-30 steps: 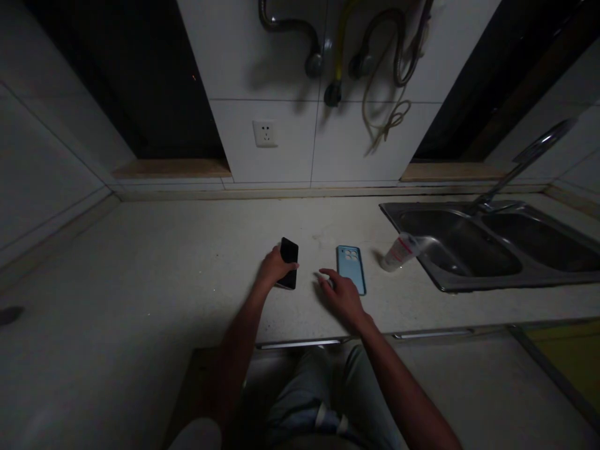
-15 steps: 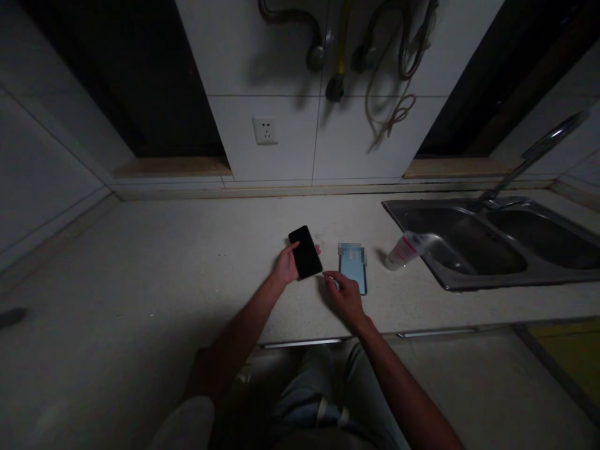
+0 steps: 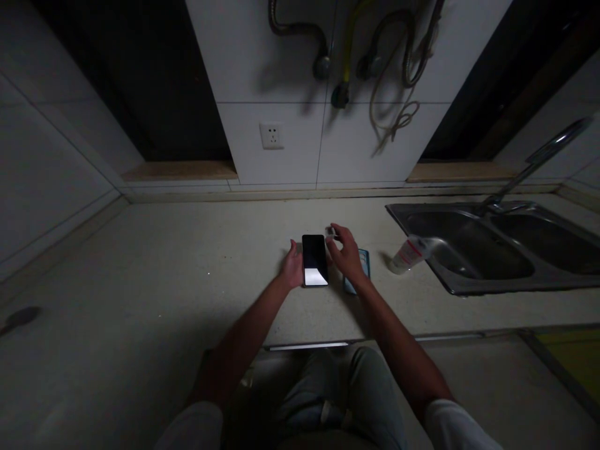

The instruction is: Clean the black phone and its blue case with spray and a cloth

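A black smartphone (image 3: pixel 314 256) lies in my left hand (image 3: pixel 293 269), screen up, with a bright patch across its lower part. My left thumb stands out beside the phone's left edge; the other fingers are mostly hidden under it. By the phone's upper right corner, my right hand (image 3: pixel 347 251) pinches a small pale piece (image 3: pixel 330 232) too small and dim to name. Under my right wrist a light-blue phone or phone case (image 3: pixel 364 257) rests on the counter, partly covered.
A white counter (image 3: pixel 187 250) carries a tilted clear plastic cup with red print (image 3: pixel 407 255). To its right sits a double steel sink (image 3: pixel 469 289) with a tap (image 3: pixel 539 162). A socket (image 3: pixel 271 135), pipes and a tied cord (image 3: pixel 398 122) are on the tiled wall.
The black phone has turned from slanted to upright in view, and glare now shows on its screen. My right hand moved up from its lower corner to its upper right corner.
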`<state>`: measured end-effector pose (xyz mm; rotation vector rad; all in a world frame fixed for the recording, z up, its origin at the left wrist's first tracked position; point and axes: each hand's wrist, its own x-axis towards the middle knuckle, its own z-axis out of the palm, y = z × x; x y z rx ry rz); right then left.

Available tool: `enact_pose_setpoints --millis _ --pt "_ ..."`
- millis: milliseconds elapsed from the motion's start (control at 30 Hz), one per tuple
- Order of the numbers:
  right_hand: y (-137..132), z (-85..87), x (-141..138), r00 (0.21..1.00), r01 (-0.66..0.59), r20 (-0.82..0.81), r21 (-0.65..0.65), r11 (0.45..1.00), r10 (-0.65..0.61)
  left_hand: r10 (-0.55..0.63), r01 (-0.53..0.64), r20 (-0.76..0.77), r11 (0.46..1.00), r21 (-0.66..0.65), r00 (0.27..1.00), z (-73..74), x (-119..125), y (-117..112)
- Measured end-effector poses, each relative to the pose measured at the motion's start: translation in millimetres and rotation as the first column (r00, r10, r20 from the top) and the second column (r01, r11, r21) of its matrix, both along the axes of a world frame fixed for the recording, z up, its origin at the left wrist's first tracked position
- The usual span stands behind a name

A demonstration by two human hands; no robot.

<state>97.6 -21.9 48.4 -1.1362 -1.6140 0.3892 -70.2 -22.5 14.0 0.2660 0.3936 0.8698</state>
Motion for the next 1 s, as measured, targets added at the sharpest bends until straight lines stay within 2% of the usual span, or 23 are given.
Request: enact_pose_setpoints --millis 67,133,233,367,467,567,667,767,867,1000 --pt "9 -5.3 -10 0.978 -0.06 0.202 0.001 0.998 0.059 0.022 -0.022 -0.034 1.0 -0.002 0.999 1.7 2 -1" --pt "11 -13.7 -20 0.919 -0.13 0.371 -0.031 0.991 0.132 0.047 -0.047 -0.059 0.999 -0.004 0.997 3.6 4 -2" --pt "-3 -27.4 -34 0.823 -0.209 0.531 -0.046 0.977 0.201 0.072 -0.074 -0.071 0.997 -0.018 0.995 5.5 3 -3" --pt "-41 -39.3 -39 0.721 -0.319 0.64 -0.036 0.947 0.267 0.117 -0.118 -0.037 0.992 -0.042 0.993 5.0 -2 -3" --pt "-68 -41.1 -28 0.666 -0.392 0.681 -0.026 0.92 0.303 0.147 -0.148 -0.011 0.988 -0.046 0.989 2.6 -5 -2" --pt "-81 -39.3 -11 0.64 -0.445 0.693 -0.018 0.896 0.331 0.149 -0.15 -0.011 0.987 -0.062 0.989 -0.2 -6 0" --pt "-75 -37.1 2 0.652 -0.415 0.685 -0.036 0.909 0.325 0.117 -0.12 -0.042 0.991 -0.062 0.992 -2.2 -4 1" --pt "-56 -35.2 7 0.677 -0.334 0.675 -0.071 0.94 0.292 0.105 -0.111 -0.103 0.992 -0.06 0.989 -3.8 -3 3" --pt "-31 -32.3 0 0.72 -0.263 0.64 -0.103 0.959 0.266 0.133 -0.144 -0.159 0.988 -0.062 0.978 -5.5 -1 3" --pt "-5 -24.3 -23 0.755 -0.255 0.6 -0.105 0.961 0.266 0.131 -0.143 -0.174 0.988 -0.062 0.976 -7.4 2 0"
